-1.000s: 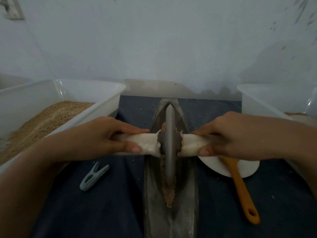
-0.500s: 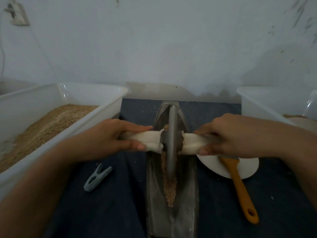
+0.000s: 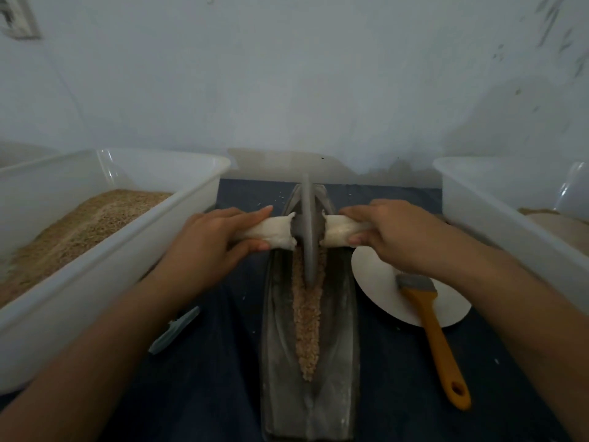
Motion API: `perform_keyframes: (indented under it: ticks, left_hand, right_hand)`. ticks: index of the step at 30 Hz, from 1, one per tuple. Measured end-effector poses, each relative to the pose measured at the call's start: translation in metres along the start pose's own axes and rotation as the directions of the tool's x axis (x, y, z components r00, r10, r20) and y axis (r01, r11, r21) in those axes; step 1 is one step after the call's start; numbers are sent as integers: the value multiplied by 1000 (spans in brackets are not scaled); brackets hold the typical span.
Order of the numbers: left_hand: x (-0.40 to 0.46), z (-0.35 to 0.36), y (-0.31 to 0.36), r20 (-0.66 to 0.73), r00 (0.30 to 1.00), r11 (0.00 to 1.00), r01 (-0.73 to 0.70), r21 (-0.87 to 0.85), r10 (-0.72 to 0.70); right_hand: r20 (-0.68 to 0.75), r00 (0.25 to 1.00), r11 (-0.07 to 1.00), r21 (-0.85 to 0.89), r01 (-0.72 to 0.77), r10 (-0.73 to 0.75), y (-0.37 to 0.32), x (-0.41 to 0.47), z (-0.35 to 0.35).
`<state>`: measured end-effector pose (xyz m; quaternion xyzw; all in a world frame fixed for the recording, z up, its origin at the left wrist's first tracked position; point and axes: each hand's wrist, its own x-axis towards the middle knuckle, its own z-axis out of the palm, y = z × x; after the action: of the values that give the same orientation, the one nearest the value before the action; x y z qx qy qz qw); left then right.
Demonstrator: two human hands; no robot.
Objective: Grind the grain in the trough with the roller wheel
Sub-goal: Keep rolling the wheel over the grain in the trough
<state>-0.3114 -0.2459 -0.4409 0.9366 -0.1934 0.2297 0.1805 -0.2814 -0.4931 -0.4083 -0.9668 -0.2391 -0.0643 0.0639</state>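
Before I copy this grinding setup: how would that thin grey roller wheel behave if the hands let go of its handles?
The thin grey roller wheel stands on edge in the narrow dark trough, so it would likely tip sideways. It looks like metal, probably heavy for its size. It would probably roll along the tan grain.

A pale, bluish-white wall (image 3: 318, 74) fills the far side ahead of me, scuffed with dark specks at the upper right. A wall socket (image 3: 17, 17) sits at the far upper left. Below lies a dark blue cloth (image 3: 398, 393) under dim, even light.
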Motion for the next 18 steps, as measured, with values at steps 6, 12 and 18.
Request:
perform_keyframes:
  ticks: [6, 12, 18]
  left_hand:
    - [-4, -29, 3, 306, 952, 983, 77, -169, -22]
    - [-13, -61, 10, 533, 843, 964, 70, -258, 81]
    - [-5, -26, 7, 251, 968, 995, 32, -94, -8]
  right_hand:
    - [158, 985, 990, -107, 91, -73, -14, -25, -22]
    - [323, 935, 964, -166, 208, -146, -35, -56, -51]
    - [138, 987, 966, -233, 110, -79, -18, -23, -14]
